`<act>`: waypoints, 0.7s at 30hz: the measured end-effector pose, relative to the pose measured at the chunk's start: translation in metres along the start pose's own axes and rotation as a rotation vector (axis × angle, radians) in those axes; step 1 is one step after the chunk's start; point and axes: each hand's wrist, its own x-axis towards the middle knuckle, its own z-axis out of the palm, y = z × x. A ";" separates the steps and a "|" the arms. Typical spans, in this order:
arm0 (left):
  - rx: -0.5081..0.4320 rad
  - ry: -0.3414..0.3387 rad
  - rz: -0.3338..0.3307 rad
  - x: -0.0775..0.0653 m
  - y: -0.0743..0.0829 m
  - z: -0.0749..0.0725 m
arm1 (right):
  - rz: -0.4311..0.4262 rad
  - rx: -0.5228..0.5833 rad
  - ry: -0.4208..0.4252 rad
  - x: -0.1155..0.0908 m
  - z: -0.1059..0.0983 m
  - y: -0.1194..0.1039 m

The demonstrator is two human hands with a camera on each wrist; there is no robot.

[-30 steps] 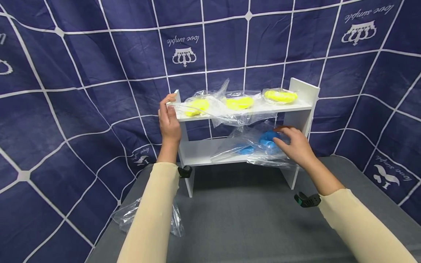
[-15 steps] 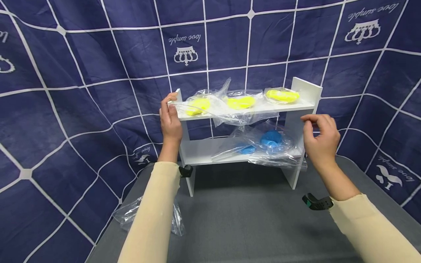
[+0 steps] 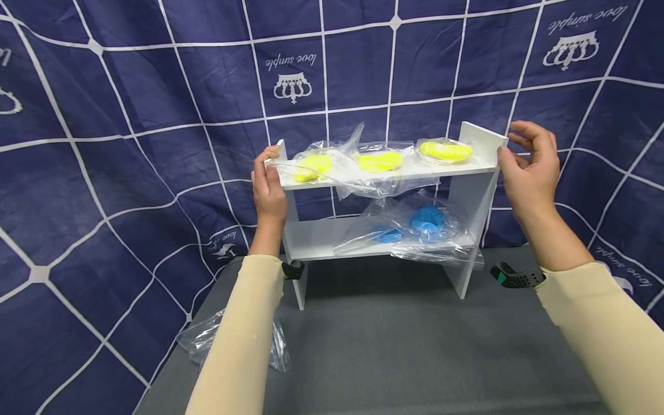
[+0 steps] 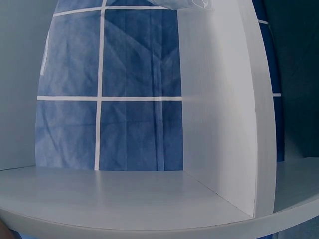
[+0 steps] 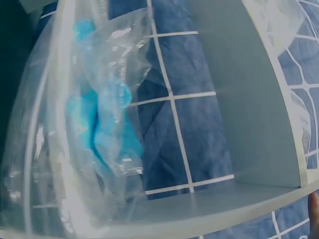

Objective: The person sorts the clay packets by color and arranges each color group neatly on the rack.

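A white two-tier shelf [image 3: 311, 239] stands on the grey tabletop. My left hand [image 3: 268, 190] grips its left side panel near the top, thumb at the front edge. At the opposite end, my right hand [image 3: 534, 167] has loosely bent fingers beside the right side panel [image 3: 482, 144], with the thumb tip right at its front edge; nothing is in its palm. Yellow items in clear plastic bags [image 3: 380, 162] lie along the upper board. Bagged blue items [image 3: 427, 220] lie on the lower board toward the right, their plastic hanging over the front.
An additional clear plastic bag [image 3: 202, 337] lies on the tabletop [image 3: 384, 346] at the left, partly behind the left sleeve. A dark blue curtain [image 3: 207, 75] with white grid lines hangs close behind the shelf and along both sides.
My right hand has left the bagged blue items, swung out to the right and risen to the top of the right side panel. The left hand stays in place on the shelf.
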 end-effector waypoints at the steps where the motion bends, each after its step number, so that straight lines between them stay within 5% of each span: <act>1: 0.001 -0.001 0.004 0.000 0.000 0.000 | 0.014 0.010 -0.018 0.004 0.001 0.002; 10: -0.018 0.001 0.016 0.000 0.002 0.005 | 0.191 0.433 -0.161 0.024 0.004 0.012; 21: -0.047 -0.034 0.021 0.001 -0.004 -0.002 | 0.173 0.276 -0.310 0.025 -0.002 0.032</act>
